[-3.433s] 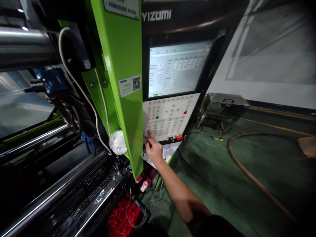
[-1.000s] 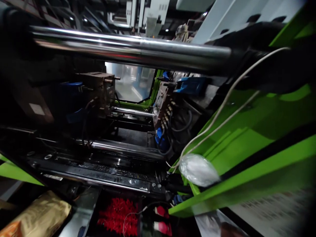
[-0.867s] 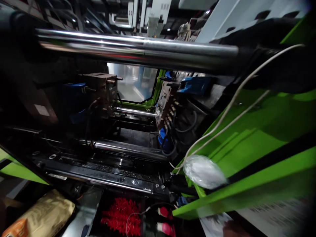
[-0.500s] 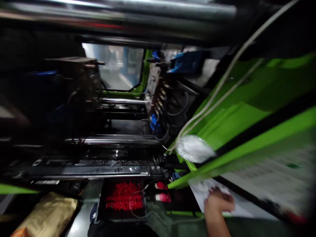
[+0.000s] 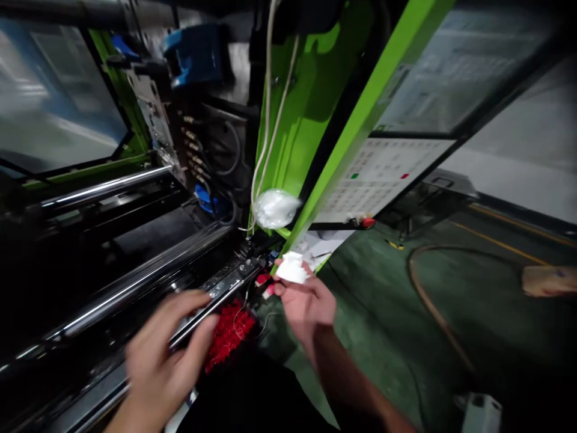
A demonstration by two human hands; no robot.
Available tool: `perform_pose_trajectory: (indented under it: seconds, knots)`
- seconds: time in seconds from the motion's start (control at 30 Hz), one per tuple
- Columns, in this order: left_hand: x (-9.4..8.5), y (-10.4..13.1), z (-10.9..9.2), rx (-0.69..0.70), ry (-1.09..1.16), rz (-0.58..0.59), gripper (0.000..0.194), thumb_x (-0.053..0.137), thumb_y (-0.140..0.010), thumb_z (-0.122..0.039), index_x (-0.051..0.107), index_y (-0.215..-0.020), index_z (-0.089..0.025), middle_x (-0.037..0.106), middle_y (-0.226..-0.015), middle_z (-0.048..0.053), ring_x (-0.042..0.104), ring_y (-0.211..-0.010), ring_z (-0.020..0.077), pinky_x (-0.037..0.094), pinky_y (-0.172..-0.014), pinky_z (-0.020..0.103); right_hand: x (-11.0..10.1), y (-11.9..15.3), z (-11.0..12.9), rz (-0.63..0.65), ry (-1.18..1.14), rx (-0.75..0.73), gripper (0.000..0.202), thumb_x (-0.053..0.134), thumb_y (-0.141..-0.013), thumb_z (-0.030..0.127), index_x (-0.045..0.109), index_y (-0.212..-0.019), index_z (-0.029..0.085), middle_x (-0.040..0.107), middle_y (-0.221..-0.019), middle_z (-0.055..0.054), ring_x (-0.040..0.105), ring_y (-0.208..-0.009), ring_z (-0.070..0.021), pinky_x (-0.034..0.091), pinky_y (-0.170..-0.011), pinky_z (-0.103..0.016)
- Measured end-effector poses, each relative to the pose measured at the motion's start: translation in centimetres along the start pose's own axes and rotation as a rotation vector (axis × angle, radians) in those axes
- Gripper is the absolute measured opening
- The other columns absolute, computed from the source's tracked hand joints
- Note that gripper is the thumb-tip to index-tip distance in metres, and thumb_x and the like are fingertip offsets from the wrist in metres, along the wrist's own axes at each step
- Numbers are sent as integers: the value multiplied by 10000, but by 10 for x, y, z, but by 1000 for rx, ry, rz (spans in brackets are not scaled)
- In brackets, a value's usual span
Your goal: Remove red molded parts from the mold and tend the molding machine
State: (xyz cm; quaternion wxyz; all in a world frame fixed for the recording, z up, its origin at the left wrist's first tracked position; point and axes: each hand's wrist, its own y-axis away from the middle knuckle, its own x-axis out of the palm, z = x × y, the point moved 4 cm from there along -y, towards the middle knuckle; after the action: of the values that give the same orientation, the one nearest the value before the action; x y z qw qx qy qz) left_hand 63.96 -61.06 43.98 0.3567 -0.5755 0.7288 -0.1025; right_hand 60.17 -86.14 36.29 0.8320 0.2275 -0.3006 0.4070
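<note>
My right hand is closed round a crumpled white tissue, palm turned up, in front of the green machine door frame. Whether it is paper or thin cloth is hard to tell. Somewhat blurred, my left hand hangs with thumb and fingers apart and nothing between them, near the machine's front rail. Just beyond that hand lies a heap of red parts, partly hidden by it. Two red-and-white bottle-like things stand beside my right fingers.
A clear plastic bag of white stuff hangs on the green panel below pale cables. The open machine bay with steel bars is at left. A control panel is at right; a brown hose crosses the green floor.
The view has swung right. My right hand has come away from the white sheet by the door and now holds the white tissue. My left hand has come into view.
</note>
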Motion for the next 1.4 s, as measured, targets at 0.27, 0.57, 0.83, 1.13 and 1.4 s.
perform_pose_trajectory:
  seconds: [0.27, 0.57, 0.83, 1.13, 1.4]
  knots:
    - [23, 21, 47, 127, 65, 267, 358, 713, -928, -190, 600, -1263, -249, 527, -1370, 119, 543, -1286, 249, 516, -1064, 410, 73, 80, -76, 90, 2, 265, 332, 691, -787, 261, 713, -1114, 212, 733, -1095, -78, 665, -837, -224, 564, -736, -334]
    - [-15, 43, 59, 165, 131, 229, 349, 584, -945, -17, 671, -1190, -250, 598, -1292, 77, 604, -1182, 184, 518, -1009, 321, 84, 86, -106, 126, 38, 292, 632, 865, -722, 202, 613, -1299, 262, 715, -1098, -55, 689, -920, -214, 564, -769, -293]
    - [2, 36, 74, -346, 328, 247, 28, 720, -937, -272, 733, -956, -256, 680, -1236, 29, 654, -1149, 208, 484, -999, 334, 64, 60, -101, 215, 144, 319, 505, 873, -707, 194, 682, -1174, 217, 702, -935, -18, 646, -796, -150, 508, -693, -222]
    - [63, 32, 88, -668, 487, 185, 269, 759, -892, -422, 655, -846, -178, 652, -845, 18, 583, -788, 159, 451, -748, 277, 26, 24, -76, 365, 459, 287, 254, 830, -762, 250, 727, -987, 191, 678, -757, 8, 562, -627, -117, 428, -577, -203]
    - [99, 43, 87, -814, 559, -119, 321, 863, -758, -354, 615, -824, -163, 584, -734, -13, 490, -671, 109, 366, -642, 245, -23, 2, -89, 439, 555, 454, 550, 889, -749, 394, 679, -1211, 181, 763, -1095, -127, 736, -961, -268, 602, -824, -296]
